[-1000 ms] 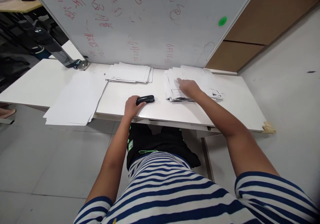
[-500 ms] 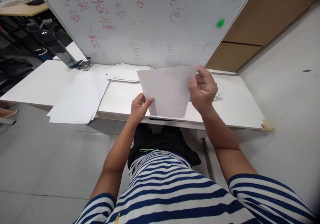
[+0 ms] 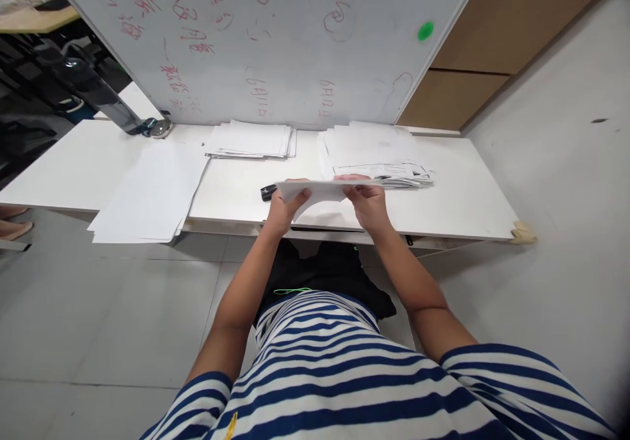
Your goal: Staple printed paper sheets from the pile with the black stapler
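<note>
Both hands hold white paper (image 3: 322,192) above the front of the white table, seen nearly edge-on. My left hand (image 3: 285,207) pinches its left end, thumb on the near side. At its right part, my right hand (image 3: 368,205) grips it the same way. Whether it is one sheet or more, I cannot tell. A black object, perhaps a stapler (image 3: 268,193), lies just left of my left hand, partly hidden. Beyond my right hand is a pile of printed papers (image 3: 403,174), with white sheets (image 3: 369,141) behind it.
Another paper stack (image 3: 253,140) lies at the whiteboard's (image 3: 285,60) foot. At left, loose white sheets (image 3: 147,194) overhang the front edge of the table (image 3: 462,197). A clear bottle (image 3: 105,96) lies tilted at the back left. Another person's feet (image 3: 14,227) show at far left.
The paper has gone from facing me to nearly edge-on. My right hand has moved left and down, closer to my left hand. The black object and right-hand papers are now uncovered.
</note>
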A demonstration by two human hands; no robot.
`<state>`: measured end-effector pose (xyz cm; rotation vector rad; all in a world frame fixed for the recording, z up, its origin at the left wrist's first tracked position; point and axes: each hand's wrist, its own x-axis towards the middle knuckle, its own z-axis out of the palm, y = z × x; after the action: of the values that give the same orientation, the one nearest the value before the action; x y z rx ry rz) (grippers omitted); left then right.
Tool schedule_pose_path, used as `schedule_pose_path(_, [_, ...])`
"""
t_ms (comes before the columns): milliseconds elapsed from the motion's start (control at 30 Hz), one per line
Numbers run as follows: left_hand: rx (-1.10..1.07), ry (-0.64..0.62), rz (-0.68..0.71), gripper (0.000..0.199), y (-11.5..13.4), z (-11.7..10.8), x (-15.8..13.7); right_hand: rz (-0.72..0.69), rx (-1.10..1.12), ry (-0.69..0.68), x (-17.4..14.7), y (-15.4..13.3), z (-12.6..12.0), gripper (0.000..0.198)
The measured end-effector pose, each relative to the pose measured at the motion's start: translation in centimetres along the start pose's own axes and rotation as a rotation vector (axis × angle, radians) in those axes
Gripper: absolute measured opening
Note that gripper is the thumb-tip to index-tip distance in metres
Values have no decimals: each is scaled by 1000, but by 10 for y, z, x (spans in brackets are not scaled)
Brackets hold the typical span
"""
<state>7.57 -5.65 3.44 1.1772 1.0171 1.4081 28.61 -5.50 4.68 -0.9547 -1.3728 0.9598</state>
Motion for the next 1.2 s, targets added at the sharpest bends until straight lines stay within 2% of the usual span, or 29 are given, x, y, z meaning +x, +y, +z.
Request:
schedule_pose_path(67, [11,-28,-102,40,-7,3,4,16,-54,-10,-3,4,2,41])
schedule_pose_path(133, [17,-18,-147,40,-11,6,5,41,-48,31,-5,12,5,47])
schedule_pose_path(300, [104,-47,-85,41,-17,10,-3,45,-34,129,-13,34,9,52])
schedule_pose_path(467, [206,-59,-89,41,-31,8,-9,43,-218,165,-23,45,13,57])
schedule_pose_path(600, [58,52,-111,45,-26,16,-15,13,-240,270,-41,47,19,83])
schedule_pose_path(667, [-40,88,-132,50,-19,25,-20,48,-192,314,-55,46,24,91])
schedule_pose_path(767, [-35,74,-172,52,-13,40,-28,155,-36,228,-72,41,29,72])
schedule_pose_path(833, [64,-2,-178,52,-14,45,-29,204,39,226,-78,39,27,51])
schedule_pose_path(933, [362,-137,-21,53,-15,34,-20,233,-5,407,-78,43,11,37])
schedule_pose_path(1000, [671,-113,150,51,-14,16,-7,259,-58,512,-76,49,-9,35])
schedule_pose_path(1067, [971,-18,230,51,-14,-7,8,291,-72,566,-75,56,-31,34])
schedule_pose_path(1133, [1179,27,195,53,-17,-29,21,334,-41,552,-76,59,-50,35])
schedule_pose_path(1200, [1285,-6,134,48,-22,-47,29,393,-1,495,-77,58,-63,34])
